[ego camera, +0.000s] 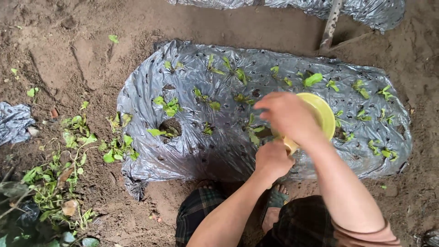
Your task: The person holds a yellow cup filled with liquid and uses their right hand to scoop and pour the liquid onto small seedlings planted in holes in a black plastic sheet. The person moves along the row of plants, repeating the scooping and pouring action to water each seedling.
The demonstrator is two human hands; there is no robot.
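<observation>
Left hand (pixel 273 159) fisted round yellow bowl (pixel 323 114) base; right hand (pixel 287 115) curled over rim, above silver mulch sheet (pixel 183 151).

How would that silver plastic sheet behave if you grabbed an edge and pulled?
The sheet is probably floppy and light: it is wrinkled all over and drapes over the soil mound. It likely tears easily, since it is thin film already punched with holes. Its glossy surface may be slippery, and the seedlings poking through would likely snag.

Garden ground, seen from above
Pulled weeds (pixel 59 183) lie at lower left; a wooden stake (pixel 330 25) stands at upper right on brown soil (pixel 68 50).
</observation>
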